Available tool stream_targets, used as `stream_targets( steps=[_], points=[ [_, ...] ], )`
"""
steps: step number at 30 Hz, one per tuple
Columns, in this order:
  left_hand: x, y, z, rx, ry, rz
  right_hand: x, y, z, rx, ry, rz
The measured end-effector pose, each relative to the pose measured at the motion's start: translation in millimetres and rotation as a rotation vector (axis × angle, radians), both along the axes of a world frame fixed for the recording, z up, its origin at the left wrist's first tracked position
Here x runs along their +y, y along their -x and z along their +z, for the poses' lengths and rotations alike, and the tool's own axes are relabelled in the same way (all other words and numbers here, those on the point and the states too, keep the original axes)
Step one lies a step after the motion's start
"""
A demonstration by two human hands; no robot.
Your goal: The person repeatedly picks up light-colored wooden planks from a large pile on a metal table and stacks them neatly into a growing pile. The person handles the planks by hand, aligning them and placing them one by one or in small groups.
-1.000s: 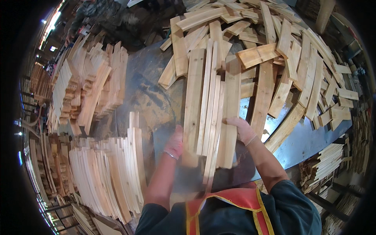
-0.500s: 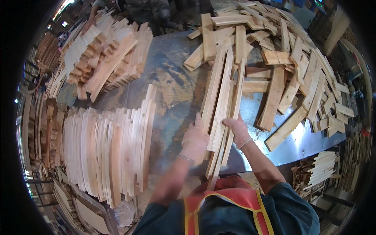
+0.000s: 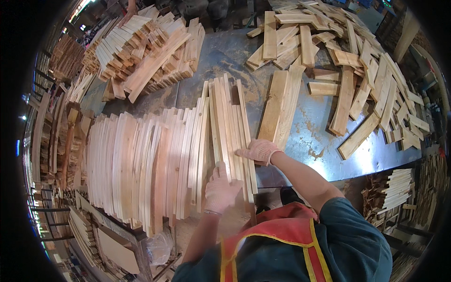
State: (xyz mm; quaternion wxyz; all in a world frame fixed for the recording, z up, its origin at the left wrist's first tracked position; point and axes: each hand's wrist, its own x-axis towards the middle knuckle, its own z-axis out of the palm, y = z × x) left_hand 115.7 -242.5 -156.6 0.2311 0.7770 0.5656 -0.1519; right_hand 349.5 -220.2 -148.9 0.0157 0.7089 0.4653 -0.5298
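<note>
Both hands wear pale knit gloves. Between them stands a small bunch of long wooden strips (image 3: pixel 229 127) on edge, close against the right end of a long row of upright strips (image 3: pixel 141 164). My left hand (image 3: pixel 222 190) is closed on the near left side of the bunch, and its fingertips are partly hidden. My right hand (image 3: pixel 261 152) grips the bunch from the right, thumb across the top. Just right of that hand, two flat boards (image 3: pixel 281 105) lie side by side on the dark metal table (image 3: pixel 312 127).
A loose heap of boards (image 3: pixel 345 84) covers the far right of the table. At the far left is a stacked pile of boards (image 3: pixel 145 51), with another person's arm (image 3: pixel 130 10) behind it. A clear plastic bag (image 3: pixel 159 246) hangs below the near left edge.
Both hands have carried the bunch of strips left, from mid-table to the end of the row. Two flat boards now show uncovered to the right. The view has shifted somewhat.
</note>
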Motion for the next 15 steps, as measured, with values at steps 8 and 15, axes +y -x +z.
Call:
stream_targets(
  steps=[8, 15],
  points=[
    [5.7, -8.0, -41.8, -0.017, -0.452, -0.075, -11.9, 51.3, -118.6, 0.119, -0.411, 0.099],
    [26.7, -59.9, 1.7, 0.106, -0.389, -0.107, -87.3, -160.1, -8.8, 0.017, -0.704, -0.55]
  ],
)
